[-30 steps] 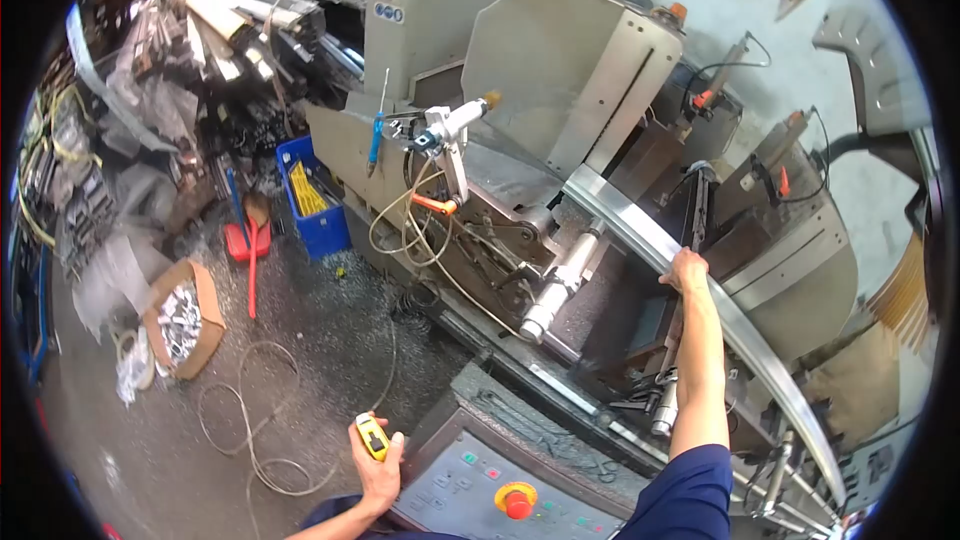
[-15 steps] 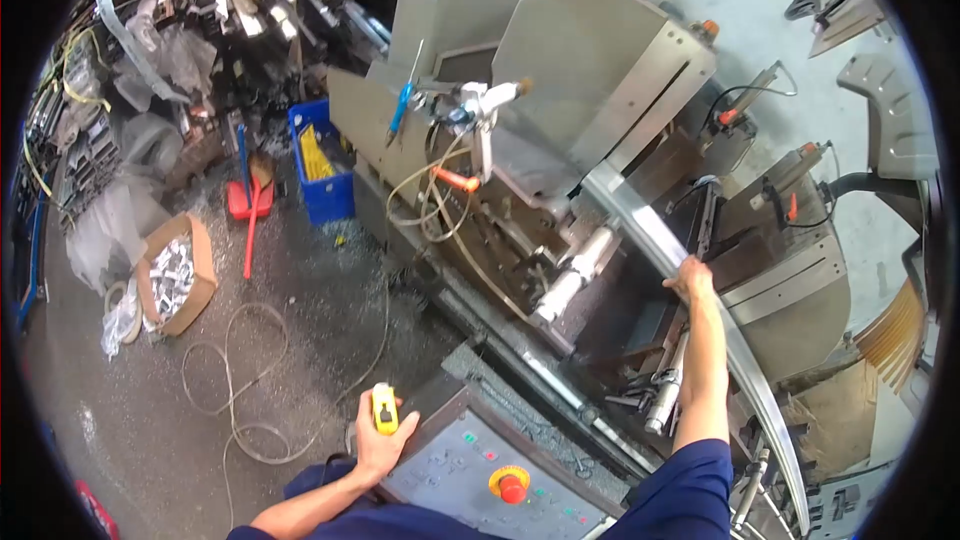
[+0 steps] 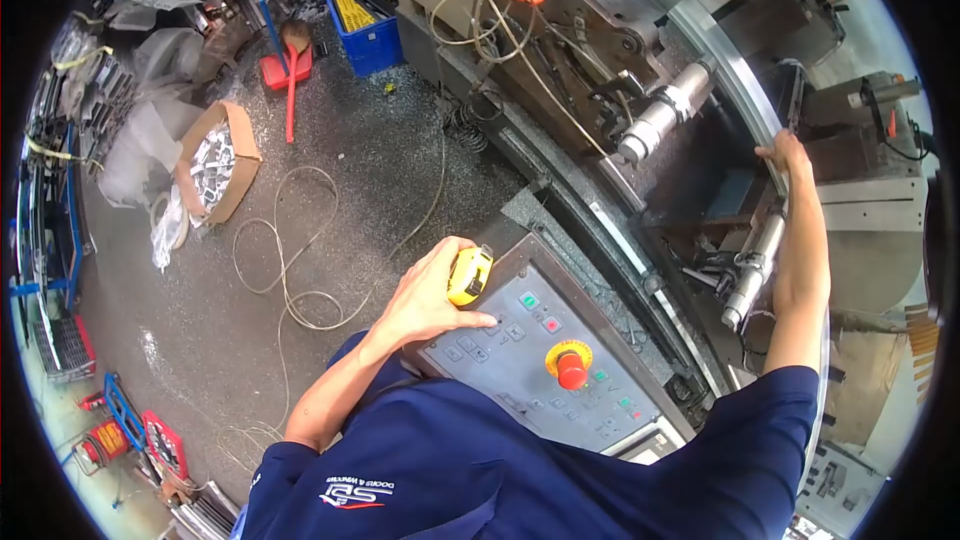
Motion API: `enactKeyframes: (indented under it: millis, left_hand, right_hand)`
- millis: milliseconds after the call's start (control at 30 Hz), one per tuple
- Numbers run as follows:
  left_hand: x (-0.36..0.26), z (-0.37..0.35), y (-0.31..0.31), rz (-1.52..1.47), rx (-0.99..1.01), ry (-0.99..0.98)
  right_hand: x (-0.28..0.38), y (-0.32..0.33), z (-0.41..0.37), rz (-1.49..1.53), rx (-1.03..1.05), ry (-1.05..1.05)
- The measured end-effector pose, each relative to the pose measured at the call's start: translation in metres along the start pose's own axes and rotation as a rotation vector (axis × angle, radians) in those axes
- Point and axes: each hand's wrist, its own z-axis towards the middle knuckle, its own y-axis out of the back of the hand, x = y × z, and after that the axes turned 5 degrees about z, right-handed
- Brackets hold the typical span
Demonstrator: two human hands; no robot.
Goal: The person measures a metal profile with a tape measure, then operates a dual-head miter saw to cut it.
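Observation:
My left hand (image 3: 425, 292) is closed around a yellow tape measure (image 3: 468, 278). Its thumb reaches over the edge of a grey control panel (image 3: 500, 375) and lies on or just above a button there. A red emergency stop knob (image 3: 572, 371) with a yellow collar stands up from the panel. On the right, my right hand (image 3: 788, 158) grips a long silver metal profile (image 3: 735, 78) that lies across the machine. Below the hand, the profile runs on behind my forearm. Cylindrical clamps (image 3: 670, 112) sit beside the profile.
A blue bin (image 3: 370, 48) stands by the machine, with a red dustpan (image 3: 287, 70) near it. Left of them are a cardboard box (image 3: 240, 155) of metal offcuts and piled plastic sheeting (image 3: 150, 135). A thin hose (image 3: 285, 270) loops across the floor.
My view has swung down and to the left. My left hand, still holding the tape measure, has come over the panel, its thumb now at the buttons. My right hand stays on the profile.

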Motion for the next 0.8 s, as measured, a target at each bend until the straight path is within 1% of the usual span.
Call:
enactKeyframes:
  millis: [133, 200, 233, 267, 300, 333, 367, 400, 433, 467, 500, 567, 667, 700, 800]
  left_hand:
    - [0.008, -0.004, -0.001, -0.003, 0.015, 0.017]
    - [0.003, -0.007, 0.000, 0.010, -0.008, 0.047]
    - [0.000, -0.008, 0.001, 0.012, -0.019, 0.032]
    - [-0.005, -0.010, 0.002, 0.054, -0.048, 0.023]
    - [-0.009, -0.010, 0.002, 0.093, -0.075, 0.006]
    - [-0.010, -0.011, 0.000, 0.130, -0.090, -0.016]
    - [-0.007, -0.013, -0.003, 0.139, -0.121, -0.063]
    - [-0.003, -0.014, -0.005, 0.139, -0.130, -0.088]
    - [0.002, -0.016, -0.007, 0.139, -0.139, -0.107]
    - [0.006, -0.019, -0.010, 0.124, -0.174, -0.113]
    - [0.011, -0.024, -0.012, 0.111, -0.211, -0.114]
    - [0.027, -0.033, -0.020, 0.054, -0.348, -0.136]
    - [0.047, -0.049, -0.037, -0.078, -0.495, -0.004]
    - [0.049, -0.053, -0.041, -0.162, -0.532, 0.007]
    - [0.060, -0.057, -0.051, -0.159, -0.600, -0.003]
  right_hand:
    - [0.001, -0.002, -0.002, -0.043, -0.060, 0.021]
    - [-0.001, -0.006, 0.005, -0.034, -0.038, 0.020]
    - [-0.003, -0.006, 0.013, -0.029, -0.023, 0.012]
    - [-0.003, -0.013, 0.017, -0.115, -0.067, -0.018]
    - [-0.003, -0.014, 0.012, -0.104, -0.091, -0.051]
    - [-0.006, -0.026, 0.022, -0.165, -0.148, -0.078]
    - [0.004, -0.021, 0.011, -0.205, -0.134, -0.061]
    - [0.016, -0.003, -0.005, -0.075, -0.056, -0.145]
    - [0.022, 0.001, -0.018, -0.059, -0.120, -0.141]
    - [0.023, 0.000, -0.019, -0.078, -0.134, -0.114]
    - [0.028, 0.008, -0.027, -0.030, -0.110, -0.124]
    - [0.031, 0.011, -0.034, 0.013, -0.135, -0.111]
    - [0.028, 0.006, -0.034, 0.013, -0.185, -0.085]
    - [0.027, 0.006, -0.034, 0.027, -0.185, -0.087]
    - [0.030, 0.006, -0.035, -0.006, -0.194, -0.105]
